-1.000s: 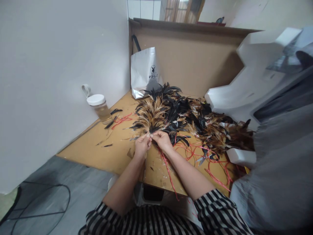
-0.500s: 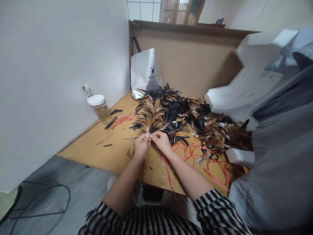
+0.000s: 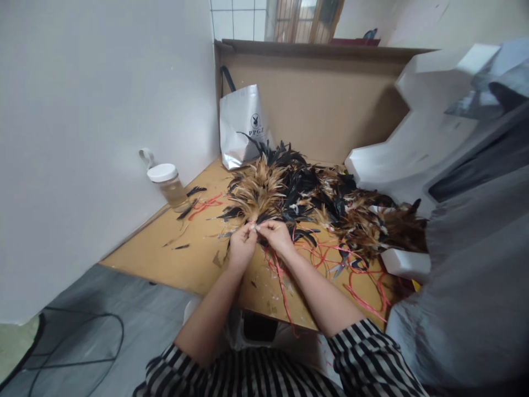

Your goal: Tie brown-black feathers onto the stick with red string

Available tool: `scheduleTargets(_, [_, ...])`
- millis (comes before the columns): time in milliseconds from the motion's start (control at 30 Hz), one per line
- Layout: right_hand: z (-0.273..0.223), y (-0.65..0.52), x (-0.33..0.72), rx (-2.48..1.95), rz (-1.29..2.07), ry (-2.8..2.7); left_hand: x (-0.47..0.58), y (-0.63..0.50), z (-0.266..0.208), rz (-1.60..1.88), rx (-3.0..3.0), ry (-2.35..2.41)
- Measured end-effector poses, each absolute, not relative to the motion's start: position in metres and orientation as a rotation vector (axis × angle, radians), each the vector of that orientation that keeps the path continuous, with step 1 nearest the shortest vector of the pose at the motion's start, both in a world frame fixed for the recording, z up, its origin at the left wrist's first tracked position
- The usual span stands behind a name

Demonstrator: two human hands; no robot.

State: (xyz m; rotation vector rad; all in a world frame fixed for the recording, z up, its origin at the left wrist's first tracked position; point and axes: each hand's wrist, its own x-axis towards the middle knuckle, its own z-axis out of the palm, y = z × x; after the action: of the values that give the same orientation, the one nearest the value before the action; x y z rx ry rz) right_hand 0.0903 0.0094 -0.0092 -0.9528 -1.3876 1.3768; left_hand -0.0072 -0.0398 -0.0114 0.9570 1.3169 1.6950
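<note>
My left hand (image 3: 242,243) is closed in a pinch on the pale base of a bunch of feathers. The fingertips of my right hand (image 3: 278,237) are pressed together at the same spot, touching the other hand's fingertips. Brown and black feathers (image 3: 258,184) fan out just beyond my fingers. Pink-red string (image 3: 283,292) trails from below my right hand over the table's front edge, with more loops to the right. Whether the string passes between my fingers is too small to tell.
Black and brown feather bunches (image 3: 343,198) spread across the table (image 3: 165,259). Scissors (image 3: 341,267) lie among the string. A lidded jar (image 3: 171,190) of liquid stands left. Behind are a silver bag (image 3: 239,127) and cardboard wall (image 3: 330,99). White foam (image 3: 407,264) lies right.
Both hands stay together at the feather base, with a small shift of the fingertips. A few dark feathers at the back now rise higher before the silver bag.
</note>
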Motion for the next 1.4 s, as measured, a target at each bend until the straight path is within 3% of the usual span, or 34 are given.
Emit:
scheduleTargets(400, [-0.003, 0.003, 0.084, -1.030, 1.531, -1.190, -0.001, -0.042, -0.011, 1.633, 1.602, 1.878])
scheduleTargets(667, [0.005, 0.001, 0.087, -1.097, 1.523, -1.091, 0.008, -0.049, -0.005, 1.572, 1.707, 1.942])
scheduleTargets(967, [0.005, 0.004, 0.090, -0.977, 1.648, -1.057, 0.001, -0.052, -0.001, 1.760, 1.374, 1.563])
scheduleTargets(1233, [-0.002, 0.008, 0.097, -0.749, 1.865, -1.075, 0.001, -0.050, 0.007, 1.570, 0.750, 1.011])
scheduleTargets(1400, [-0.002, 0.007, 0.098, -0.764, 1.909, -1.117, -0.002, -0.052, 0.003, 1.573, 0.700, 1.018])
